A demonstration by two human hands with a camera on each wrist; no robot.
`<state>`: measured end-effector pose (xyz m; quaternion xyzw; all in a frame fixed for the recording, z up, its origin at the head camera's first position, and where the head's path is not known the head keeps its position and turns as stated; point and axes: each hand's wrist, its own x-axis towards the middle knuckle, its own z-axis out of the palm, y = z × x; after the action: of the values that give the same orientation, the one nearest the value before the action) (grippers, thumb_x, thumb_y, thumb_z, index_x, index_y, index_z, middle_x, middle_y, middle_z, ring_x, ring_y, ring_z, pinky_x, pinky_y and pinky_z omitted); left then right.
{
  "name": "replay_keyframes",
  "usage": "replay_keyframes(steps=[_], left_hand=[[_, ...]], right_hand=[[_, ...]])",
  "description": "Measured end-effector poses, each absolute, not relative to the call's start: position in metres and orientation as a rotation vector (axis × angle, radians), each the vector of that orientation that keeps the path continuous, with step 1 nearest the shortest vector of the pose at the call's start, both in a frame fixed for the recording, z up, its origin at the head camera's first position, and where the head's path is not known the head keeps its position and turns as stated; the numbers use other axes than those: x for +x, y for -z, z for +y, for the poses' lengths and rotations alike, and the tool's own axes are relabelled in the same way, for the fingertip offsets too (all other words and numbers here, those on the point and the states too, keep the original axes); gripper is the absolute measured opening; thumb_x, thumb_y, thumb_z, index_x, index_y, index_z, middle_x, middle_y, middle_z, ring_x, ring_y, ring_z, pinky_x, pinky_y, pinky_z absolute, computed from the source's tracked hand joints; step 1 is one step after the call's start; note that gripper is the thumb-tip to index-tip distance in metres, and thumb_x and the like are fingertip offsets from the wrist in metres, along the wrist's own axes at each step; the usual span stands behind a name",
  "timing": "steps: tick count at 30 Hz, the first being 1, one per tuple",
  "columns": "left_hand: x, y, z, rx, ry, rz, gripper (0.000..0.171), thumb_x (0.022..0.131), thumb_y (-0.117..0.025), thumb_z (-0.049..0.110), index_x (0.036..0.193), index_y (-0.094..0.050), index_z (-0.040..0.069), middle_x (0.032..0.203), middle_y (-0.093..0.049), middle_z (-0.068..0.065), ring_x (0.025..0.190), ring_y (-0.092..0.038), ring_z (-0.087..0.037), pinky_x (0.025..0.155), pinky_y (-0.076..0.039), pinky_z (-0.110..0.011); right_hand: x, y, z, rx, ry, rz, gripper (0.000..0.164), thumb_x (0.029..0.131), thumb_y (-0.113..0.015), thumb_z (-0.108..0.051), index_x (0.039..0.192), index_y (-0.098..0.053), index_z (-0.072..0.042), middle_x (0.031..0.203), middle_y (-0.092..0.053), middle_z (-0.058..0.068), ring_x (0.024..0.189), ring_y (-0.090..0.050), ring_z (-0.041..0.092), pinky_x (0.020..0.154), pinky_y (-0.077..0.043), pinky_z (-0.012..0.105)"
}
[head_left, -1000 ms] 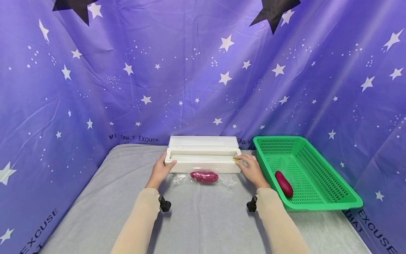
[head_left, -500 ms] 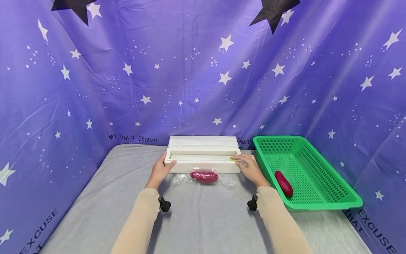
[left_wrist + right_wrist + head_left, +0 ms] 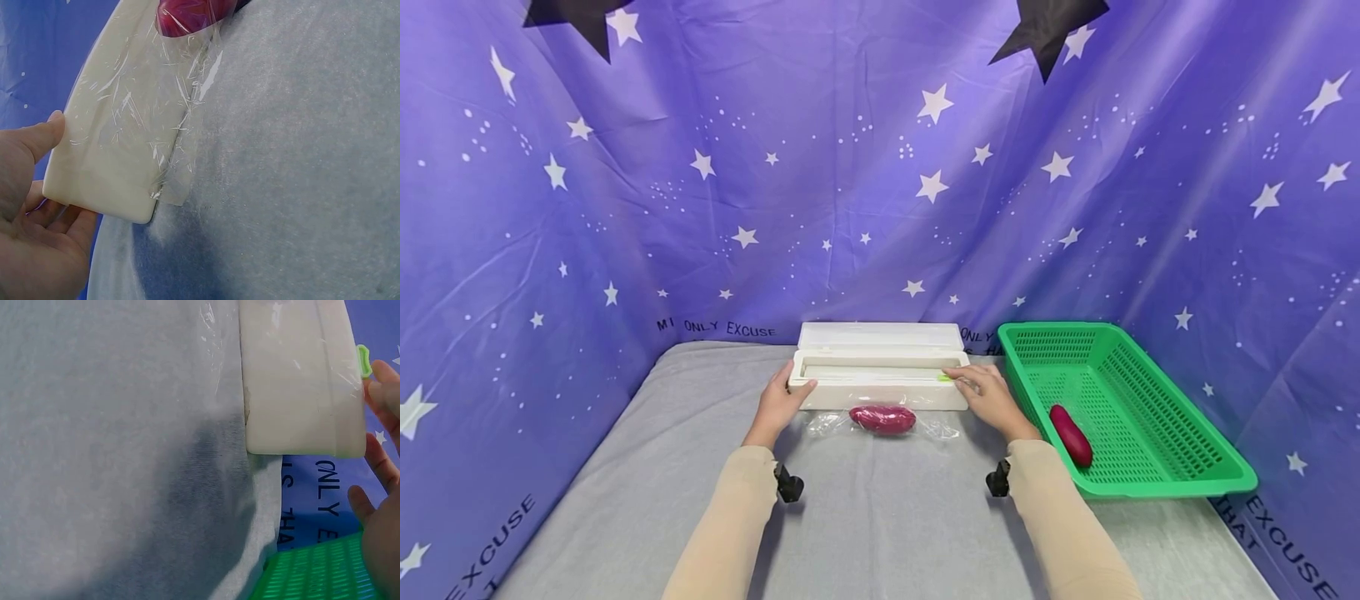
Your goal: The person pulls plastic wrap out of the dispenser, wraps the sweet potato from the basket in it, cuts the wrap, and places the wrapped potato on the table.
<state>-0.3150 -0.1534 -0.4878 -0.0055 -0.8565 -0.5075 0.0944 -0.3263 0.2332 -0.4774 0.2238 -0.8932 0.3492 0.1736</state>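
Note:
A white cling film dispenser (image 3: 827,397) stands at the back of the grey-covered table, its lid (image 3: 880,337) raised. My left hand (image 3: 777,406) grips its left end; in the left wrist view the thumb lies on the upper edge and the fingers curl at the end face. With thumb and fingertips, my right hand (image 3: 995,404) pinches a small lime-green slide cutter (image 3: 364,360) near the right end of the rim. Clear cling film (image 3: 125,119) hangs down the front and lies over an oblong reddish-purple vegetable (image 3: 883,419), like a sweet potato.
A green perforated basket (image 3: 1165,490) stands to the right, beside my right forearm. Inside lies a second reddish-purple vegetable (image 3: 1071,435). A purple star-print curtain (image 3: 865,192) rises directly behind the table and along both sides.
My right fingertips and the green slide cutter have moved a little left along the dispenser's rim. The left hand keeps its grip, and the vegetable stays in place.

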Motion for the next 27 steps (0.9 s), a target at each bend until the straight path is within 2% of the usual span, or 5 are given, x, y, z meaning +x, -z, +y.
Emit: replay_keyframes(steps=[5, 13, 19, 24, 27], left_hand=[[-0.316, 0.488, -0.153, -0.012, 1.505, -2.546, 0.072, 0.098, -0.067, 0.024, 0.153, -0.030, -0.005, 0.154, -0.033, -0.029, 0.142, -0.032, -0.043, 0.116, -0.026, -0.050], [-0.315, 0.489, -0.153, -0.008, 1.495, -2.554, 0.073, 0.098, -0.067, 0.024, 0.153, -0.029, -0.006, 0.153, -0.032, -0.031, 0.141, -0.031, -0.044, 0.116, -0.025, -0.051], [-0.316, 0.488, -0.153, -0.014, 1.510, -2.558, 0.073, 0.098, -0.066, 0.025, 0.154, -0.029, -0.005, 0.154, -0.032, -0.029, 0.142, -0.031, -0.043, 0.117, -0.025, -0.050], [-0.316, 0.488, -0.154, -0.032, 1.497, -2.548, 0.073, 0.098, -0.067, 0.024, 0.153, -0.030, -0.006, 0.154, -0.032, -0.031, 0.141, -0.032, -0.044, 0.116, -0.026, -0.050], [-0.316, 0.488, -0.154, -0.016, 1.494, -2.556, 0.074, 0.098, -0.067, 0.025, 0.153, -0.029, -0.006, 0.154, -0.032, -0.031, 0.141, -0.032, -0.045, 0.116, -0.026, -0.051]], right_hand=[[-0.327, 0.476, 0.231, 0.632, -0.961, -2.538, 0.022, 0.094, -0.071, -0.012, 0.116, -0.075, -0.009, 0.115, -0.071, 0.009, 0.110, -0.052, 0.033, 0.095, -0.037, 0.053], [-0.330, 0.474, 0.230, 0.699, -1.000, -2.509, 0.021, 0.090, -0.072, -0.001, 0.110, -0.076, -0.007, 0.110, -0.072, 0.010, 0.112, -0.055, 0.036, 0.101, -0.036, 0.053], [-0.332, 0.473, 0.230, 0.797, -0.968, -2.511, 0.027, 0.089, -0.069, 0.005, 0.113, -0.075, -0.007, 0.114, -0.072, 0.009, 0.113, -0.057, 0.036, 0.102, -0.033, 0.052], [-0.331, 0.469, 0.229, 0.698, -0.996, -2.603, 0.025, 0.093, -0.068, -0.004, 0.117, -0.074, -0.010, 0.120, -0.071, 0.007, 0.117, -0.053, 0.034, 0.104, -0.032, 0.053], [-0.331, 0.467, 0.227, 0.659, -1.017, -2.612, 0.023, 0.095, -0.068, -0.012, 0.117, -0.074, -0.009, 0.119, -0.071, 0.007, 0.116, -0.055, 0.033, 0.103, -0.035, 0.053]])
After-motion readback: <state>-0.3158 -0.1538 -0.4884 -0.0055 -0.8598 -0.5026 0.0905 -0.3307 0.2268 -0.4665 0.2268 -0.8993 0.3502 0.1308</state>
